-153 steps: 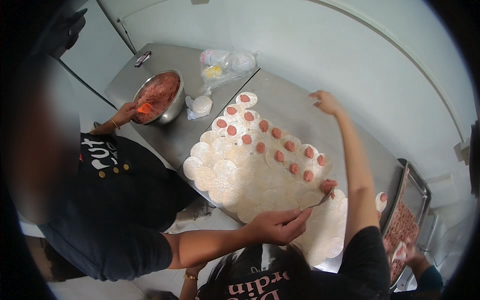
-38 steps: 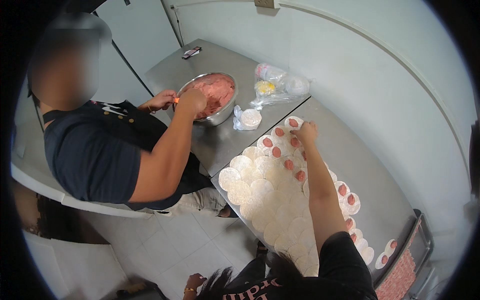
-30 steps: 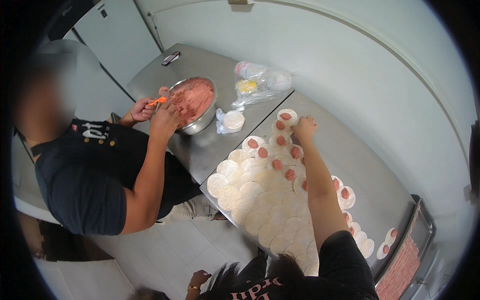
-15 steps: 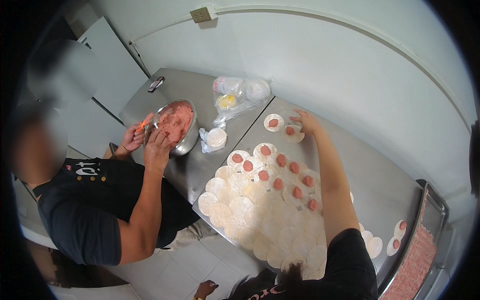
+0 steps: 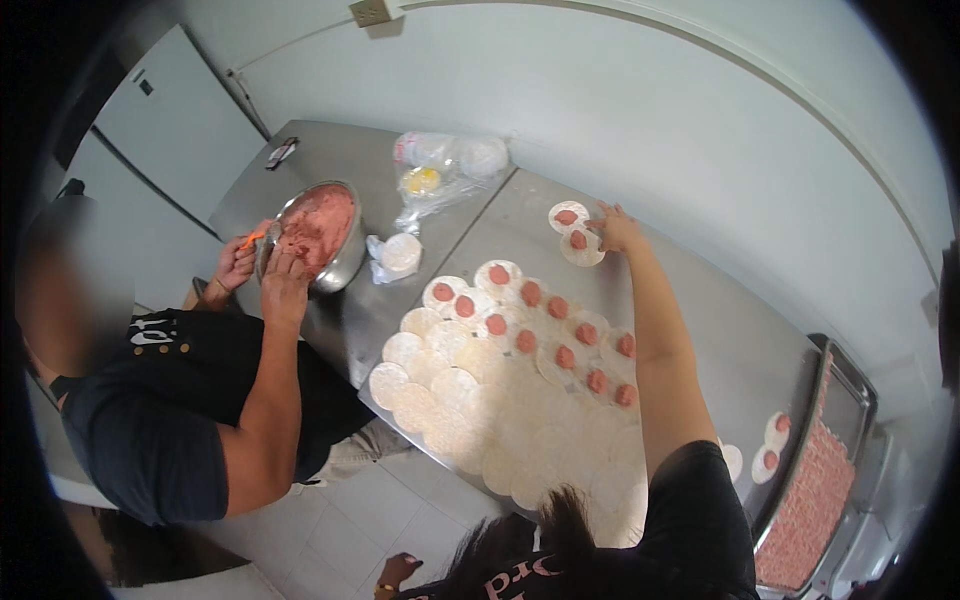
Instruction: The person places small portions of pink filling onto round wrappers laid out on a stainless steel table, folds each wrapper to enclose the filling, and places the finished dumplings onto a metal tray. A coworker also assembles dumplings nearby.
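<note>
My right hand (image 5: pixel 618 230) reaches across the steel table, fingers spread. Its fingertips are at the edges of two round dough wrappers, each topped with a lump of pink meat filling: an upper wrapper (image 5: pixel 558 226) and a lower wrapper (image 5: pixel 590 258) that overlap slightly. Closer to me lies a wide layer of overlapping wrappers (image 5: pixel 455 390); the far rows carry meat lumps (image 5: pixel 565 356). Low at the bottom edge, my left hand (image 5: pixel 402 568) hangs beside the table over the floor. Its fingers are too small and dark to read.
At the left a co-worker (image 5: pixel 260 420) has both hands at a metal bowl (image 5: pixel 350 262) of pink meat, with an orange-handled tool (image 5: pixel 252 239). Plastic bags (image 5: pixel 460 160) and a wrapper stack (image 5: pixel 401 253) sit nearby. A meat-filled tray (image 5: pixel 815 500) stands right, beside filled wrappers (image 5: pixel 771 448).
The two filled wrappers by my right hand have come closer together and shifted right relative to the table. The whole view has swung slightly. My left hand still hangs low.
</note>
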Available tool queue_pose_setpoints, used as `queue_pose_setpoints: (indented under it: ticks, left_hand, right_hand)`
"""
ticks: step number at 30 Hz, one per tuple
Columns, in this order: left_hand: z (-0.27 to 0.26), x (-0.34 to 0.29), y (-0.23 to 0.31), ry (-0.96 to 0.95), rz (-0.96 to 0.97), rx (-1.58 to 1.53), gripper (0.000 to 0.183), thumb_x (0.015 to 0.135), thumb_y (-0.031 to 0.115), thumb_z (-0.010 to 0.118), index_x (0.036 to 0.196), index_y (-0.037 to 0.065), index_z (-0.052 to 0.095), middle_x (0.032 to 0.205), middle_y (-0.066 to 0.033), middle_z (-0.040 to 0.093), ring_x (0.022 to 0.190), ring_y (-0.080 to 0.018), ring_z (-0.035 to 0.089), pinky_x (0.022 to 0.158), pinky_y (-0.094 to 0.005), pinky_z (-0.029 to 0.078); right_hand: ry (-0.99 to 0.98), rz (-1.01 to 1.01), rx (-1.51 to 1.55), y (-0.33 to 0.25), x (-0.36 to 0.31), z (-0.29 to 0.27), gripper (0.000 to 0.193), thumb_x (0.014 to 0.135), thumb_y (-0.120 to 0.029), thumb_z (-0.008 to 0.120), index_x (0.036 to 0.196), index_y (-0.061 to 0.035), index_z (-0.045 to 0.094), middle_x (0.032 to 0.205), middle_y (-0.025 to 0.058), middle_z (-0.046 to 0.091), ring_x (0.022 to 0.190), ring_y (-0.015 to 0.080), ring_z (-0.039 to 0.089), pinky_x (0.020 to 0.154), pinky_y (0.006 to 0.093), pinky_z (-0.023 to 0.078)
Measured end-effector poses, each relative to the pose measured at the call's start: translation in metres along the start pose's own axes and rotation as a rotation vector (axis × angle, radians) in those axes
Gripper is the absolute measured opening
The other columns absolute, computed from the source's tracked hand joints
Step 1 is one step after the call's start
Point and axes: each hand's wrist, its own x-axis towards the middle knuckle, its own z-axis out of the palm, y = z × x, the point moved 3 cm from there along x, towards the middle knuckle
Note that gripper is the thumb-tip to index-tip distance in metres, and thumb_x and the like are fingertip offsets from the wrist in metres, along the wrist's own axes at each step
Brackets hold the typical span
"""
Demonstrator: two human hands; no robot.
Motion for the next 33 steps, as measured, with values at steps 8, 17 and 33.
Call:
queue_pose_setpoints:
  ticks: [8,17,33]
  left_hand:
    - [-0.067,0.021,0.068,0.059,0.130,-0.045,0.039,0.075,0.040,0.073,0.095,0.006,0.068,0.092,-0.0137,0.070,0.092,-0.0310,0.067,0.082,-0.0381,0.053]
    - [-0.057,0.001,0.119,-0.032,0.160,0.091,0.043,0.074,0.043,0.072,0.097,0.007,0.069,0.099,-0.0159,0.069,0.099,-0.0322,0.064,0.088,-0.0393,0.051]
    - [-0.017,-0.036,0.110,-0.027,0.091,0.011,0.047,0.073,0.048,0.070,0.099,0.009,0.069,0.103,-0.0156,0.068,0.101,-0.0339,0.063,0.089,-0.0409,0.050]
  right_hand:
    - [0.033,0.359,0.103,0.157,-0.175,0.029,0.079,0.061,-0.024,0.083,0.131,-0.0407,0.051,0.156,0.0042,0.016,0.142,0.0376,0.015,0.109,0.0633,0.024]
    - [0.151,0.805,0.101,0.271,-0.371,0.050,0.049,0.079,-0.032,0.063,0.127,-0.0320,0.058,0.154,0.0079,0.023,0.142,0.0363,0.017,0.111,0.0583,0.019]
    - [0.660,0.236,0.262,0.188,-0.312,0.010,0.050,0.070,-0.002,0.071,0.118,-0.0145,0.062,0.141,0.0145,0.041,0.126,0.0364,0.043,0.103,0.0426,0.040]
